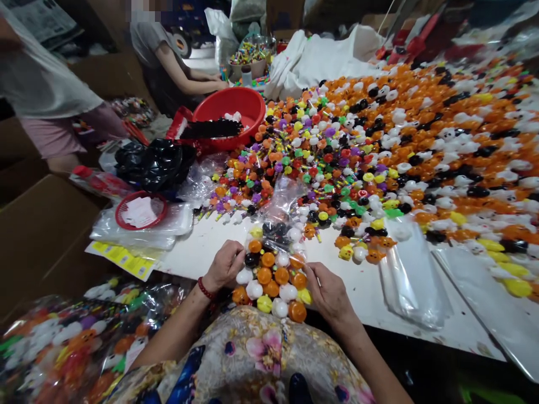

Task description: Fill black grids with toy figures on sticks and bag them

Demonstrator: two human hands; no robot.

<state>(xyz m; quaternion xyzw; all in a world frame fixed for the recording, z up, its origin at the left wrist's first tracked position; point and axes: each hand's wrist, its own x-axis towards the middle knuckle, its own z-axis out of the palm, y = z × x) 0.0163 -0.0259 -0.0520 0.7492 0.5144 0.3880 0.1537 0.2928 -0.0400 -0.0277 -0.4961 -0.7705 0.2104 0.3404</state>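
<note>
A clear plastic bag (pixel 281 206) filled with small orange, white, black and yellow plastic toys (pixel 272 275) lies at the table's front edge, against my lap. Its top end points away from me, towards the loose toys. My left hand (pixel 227 262), with a red bead bracelet (pixel 205 288) at the wrist, is closed on the bag's left edge. On the opposite edge, my right hand (pixel 330 292) pinches the plastic between thumb and fingers. Some toys have pumpkin-like shapes.
A large heap of loose toys (pixel 446 146) covers the right and back. Flat clear bags (pixel 412 275) lie at right. A red basin (pixel 248 106), black plastic bag (pixel 154 163) and red basket (pixel 141 210) stand left. Filled bags (pixel 63 348) sit lower left. Two people are beyond.
</note>
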